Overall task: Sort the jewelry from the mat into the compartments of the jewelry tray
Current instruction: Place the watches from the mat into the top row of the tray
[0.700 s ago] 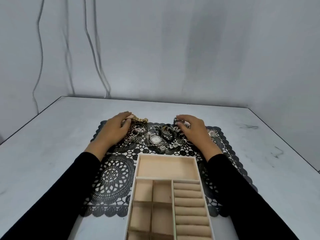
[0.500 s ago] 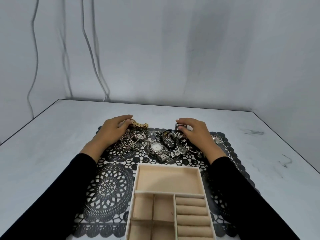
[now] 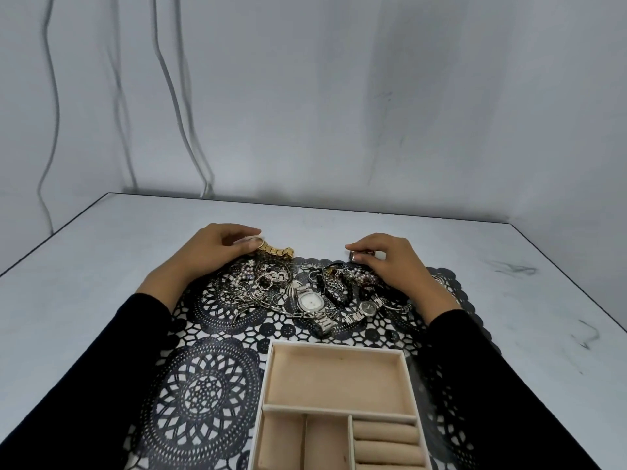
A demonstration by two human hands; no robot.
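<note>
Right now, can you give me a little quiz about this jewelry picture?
1. True or false: the right grip lies flat and open, holding nothing.
2. What does the left grip hold? A) a gold link band B) a spoon C) a comb
3. Fill in: the white-faced silver watch lies on the black lace ___.
Key: 1. False; it pinches a small dark piece. 2. A. 3. mat.
</note>
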